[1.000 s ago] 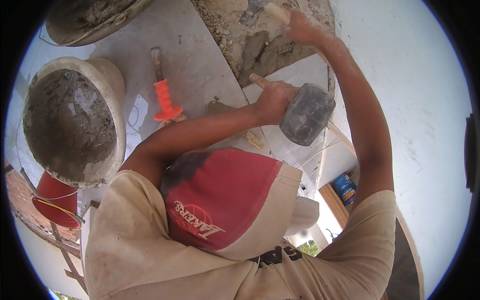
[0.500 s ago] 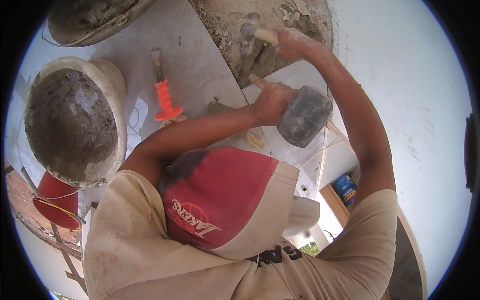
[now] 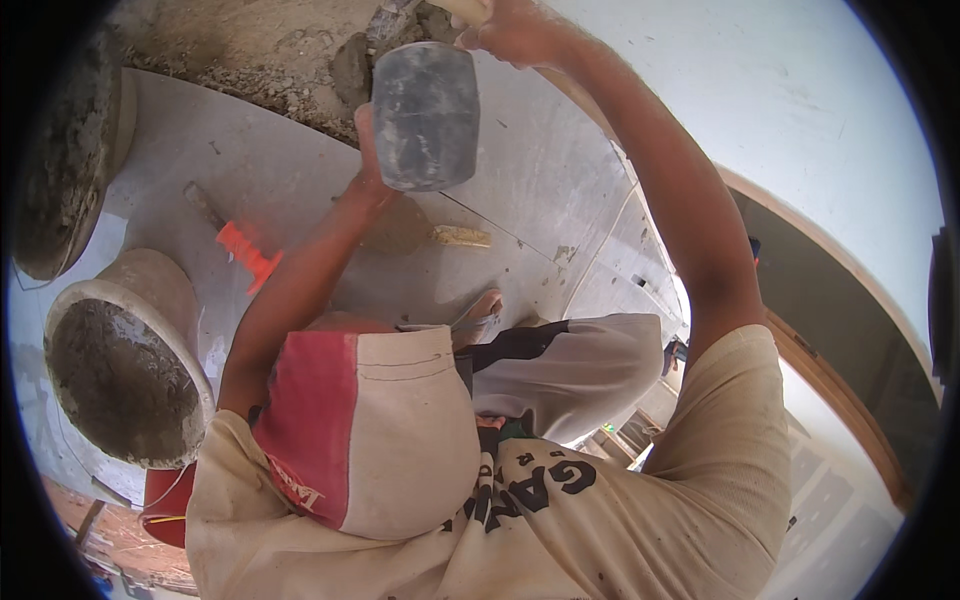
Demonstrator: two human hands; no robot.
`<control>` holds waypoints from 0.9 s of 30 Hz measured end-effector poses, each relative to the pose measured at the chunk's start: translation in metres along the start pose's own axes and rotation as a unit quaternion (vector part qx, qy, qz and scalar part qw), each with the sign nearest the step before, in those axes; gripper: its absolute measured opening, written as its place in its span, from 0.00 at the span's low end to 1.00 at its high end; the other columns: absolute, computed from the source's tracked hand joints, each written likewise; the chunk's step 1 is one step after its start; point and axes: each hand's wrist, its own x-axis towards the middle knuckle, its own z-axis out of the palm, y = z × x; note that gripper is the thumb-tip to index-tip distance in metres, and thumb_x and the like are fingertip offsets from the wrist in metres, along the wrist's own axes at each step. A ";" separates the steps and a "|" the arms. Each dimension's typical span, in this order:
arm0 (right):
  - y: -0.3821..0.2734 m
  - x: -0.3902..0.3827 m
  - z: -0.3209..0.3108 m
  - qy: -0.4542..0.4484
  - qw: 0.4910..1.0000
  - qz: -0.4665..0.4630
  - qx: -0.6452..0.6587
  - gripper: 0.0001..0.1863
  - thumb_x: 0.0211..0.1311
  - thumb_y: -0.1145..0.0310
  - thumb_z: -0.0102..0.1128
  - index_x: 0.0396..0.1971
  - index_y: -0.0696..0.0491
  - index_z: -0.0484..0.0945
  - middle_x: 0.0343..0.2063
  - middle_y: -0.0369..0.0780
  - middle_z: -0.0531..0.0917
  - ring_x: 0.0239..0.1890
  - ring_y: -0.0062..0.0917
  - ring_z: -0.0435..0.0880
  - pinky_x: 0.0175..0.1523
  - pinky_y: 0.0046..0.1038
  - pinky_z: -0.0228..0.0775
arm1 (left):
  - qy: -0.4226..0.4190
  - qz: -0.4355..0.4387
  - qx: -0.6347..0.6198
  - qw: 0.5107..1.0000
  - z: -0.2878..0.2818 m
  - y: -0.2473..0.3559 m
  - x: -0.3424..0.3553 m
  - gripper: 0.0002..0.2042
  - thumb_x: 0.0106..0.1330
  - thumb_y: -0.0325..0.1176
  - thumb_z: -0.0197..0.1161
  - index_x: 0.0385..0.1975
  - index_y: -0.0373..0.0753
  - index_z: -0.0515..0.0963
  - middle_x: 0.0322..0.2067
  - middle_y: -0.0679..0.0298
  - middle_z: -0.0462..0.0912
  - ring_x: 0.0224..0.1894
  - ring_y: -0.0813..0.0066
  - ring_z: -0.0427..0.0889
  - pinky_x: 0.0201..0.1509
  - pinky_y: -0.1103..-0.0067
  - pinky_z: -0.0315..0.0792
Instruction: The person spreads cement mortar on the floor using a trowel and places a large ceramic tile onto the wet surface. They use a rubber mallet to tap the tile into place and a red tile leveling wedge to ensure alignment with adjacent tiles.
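Note:
My left hand [image 3: 368,150] is closed on a rubber mallet [image 3: 427,115] with a dark grey, barrel-shaped head. The head hides most of the fingers and the handle. At the upper edge my right hand [image 3: 520,35] grips the pale wooden handle of a tool [image 3: 465,8]; its greyish end is blurred and partly out of view, so I cannot tell its kind. Below the hands lie large grey tiles [image 3: 530,190], bordering a patch of rough ground with mortar [image 3: 290,70]. A chisel with an orange grip [image 3: 247,255] rests on the tiles left of my left forearm.
A pale bucket of wet mortar [image 3: 170,285] stands at the left, with a larger mortar-crusted tub [image 3: 123,120] beyond it and a red bucket [image 3: 165,510] nearer me. A small tan block [image 3: 462,236] lies on the tiles. A white wall [image 3: 720,80] rises on the right.
The view has turned, so the buckets and chisel sit lower and further left. Mallet and left hand have moved up and left in the picture; my right hand is now at the upper edge.

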 end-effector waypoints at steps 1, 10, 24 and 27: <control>0.013 -0.016 -0.001 0.015 1.000 0.007 -0.017 0.28 0.64 0.64 0.59 0.64 0.52 0.66 0.65 0.47 0.67 0.64 0.40 0.69 0.67 0.39 0.61 | 0.011 0.072 0.133 0.988 -0.006 -0.008 0.001 0.13 0.66 0.31 0.61 0.49 0.37 0.78 0.43 0.65 0.81 0.44 0.71 0.80 0.47 0.75 0.74; 0.136 -0.213 0.084 0.130 0.947 0.180 0.234 0.19 0.57 0.63 0.65 0.47 0.54 0.77 0.25 0.34 0.78 0.23 0.18 0.75 0.29 0.25 0.68 | 0.018 0.312 0.264 0.912 -0.012 0.017 0.029 0.06 0.71 0.28 0.58 0.43 0.35 0.79 0.26 0.71 0.74 0.26 0.84 0.68 0.29 0.83 0.64; 0.135 -0.305 0.369 0.121 0.855 0.197 0.465 0.21 0.53 0.65 0.65 0.47 0.57 0.76 0.39 0.49 0.82 0.45 0.42 0.80 0.51 0.40 0.69 | -0.051 0.243 0.356 0.901 -0.032 0.076 0.029 0.09 0.72 0.26 0.53 0.45 0.31 0.77 0.36 0.64 0.77 0.35 0.77 0.76 0.41 0.81 0.70; 0.121 -0.300 0.425 0.133 0.844 0.193 0.483 0.21 0.53 0.66 0.64 0.47 0.56 0.76 0.38 0.48 0.82 0.42 0.39 0.82 0.48 0.38 0.71 | -0.134 0.254 0.414 0.863 -0.032 0.076 0.036 0.11 0.69 0.26 0.55 0.48 0.32 0.76 0.44 0.59 0.79 0.42 0.71 0.78 0.49 0.76 0.71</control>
